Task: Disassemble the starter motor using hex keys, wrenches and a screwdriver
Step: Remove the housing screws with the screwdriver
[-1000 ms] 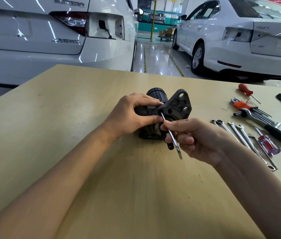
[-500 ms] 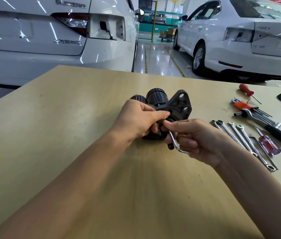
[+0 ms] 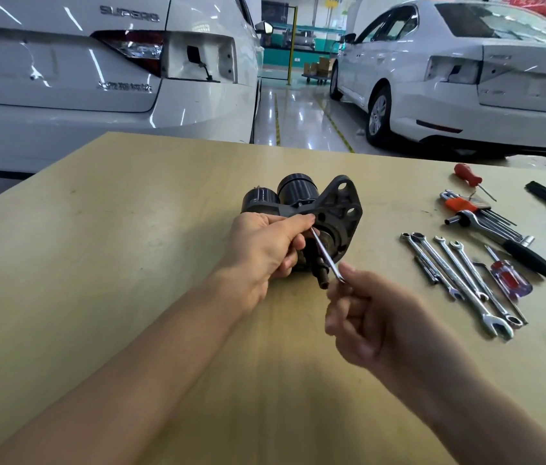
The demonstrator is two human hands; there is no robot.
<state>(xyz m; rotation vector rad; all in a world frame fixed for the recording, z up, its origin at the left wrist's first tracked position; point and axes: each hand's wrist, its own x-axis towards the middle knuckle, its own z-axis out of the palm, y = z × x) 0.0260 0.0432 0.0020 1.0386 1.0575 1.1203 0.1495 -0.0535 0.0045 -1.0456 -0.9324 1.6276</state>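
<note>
— Any lettering that reads?

— One word: "SUPERB" in raised chrome letters on the boot lid of the left white car [image 3: 63, 78], above its tail lamp [image 3: 134, 48].

— And the chrome script lower on that lid, below the lamp?

— Characters too blurred to read. The badge on the right white car [image 3: 499, 78] is illegible too.

Table [image 3: 97, 263]: pale wood-look top, matt, smooth. Starter motor [image 3: 328, 209]: dull dark grey metal casing; wrenches [image 3: 459, 280], right of frame: bright polished metal. Screwdriver [image 3: 508, 280]: glossy translucent plastic handle.
</note>
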